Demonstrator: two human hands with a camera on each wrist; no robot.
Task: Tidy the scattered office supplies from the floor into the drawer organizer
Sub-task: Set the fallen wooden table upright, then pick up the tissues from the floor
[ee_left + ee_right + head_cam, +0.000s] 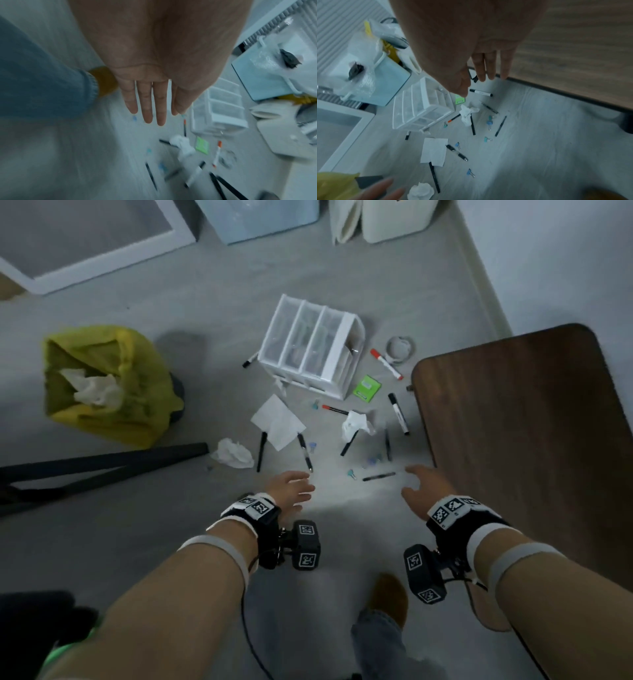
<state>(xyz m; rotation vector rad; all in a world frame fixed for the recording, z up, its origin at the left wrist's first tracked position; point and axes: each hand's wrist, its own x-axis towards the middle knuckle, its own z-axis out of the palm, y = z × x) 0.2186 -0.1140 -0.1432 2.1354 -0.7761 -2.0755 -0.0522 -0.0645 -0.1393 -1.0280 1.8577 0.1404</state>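
Note:
A white drawer organizer (310, 350) (217, 108) (421, 106) lies tipped on the grey floor. Around it lie several black pens (305, 451) (457, 152), a black-and-white marker (398, 413) (481, 93), a red-capped marker (386, 363), small blue binder clips (351, 474) (488, 139) and a green packet (367, 388) (202, 145). My left hand (291, 487) (149, 102) hovers above the floor with straight fingers, holding nothing. My right hand (424, 487) (479, 65) hangs open near the table edge, also empty.
A brown table (527, 419) fills the right side. A yellow bag (106, 385) with tissue stands at left. Crumpled tissues (233, 453) (356, 424), a flat paper sheet (277, 421) and a coiled cable (400, 347) lie among the supplies. Black bars (102, 463) run at left.

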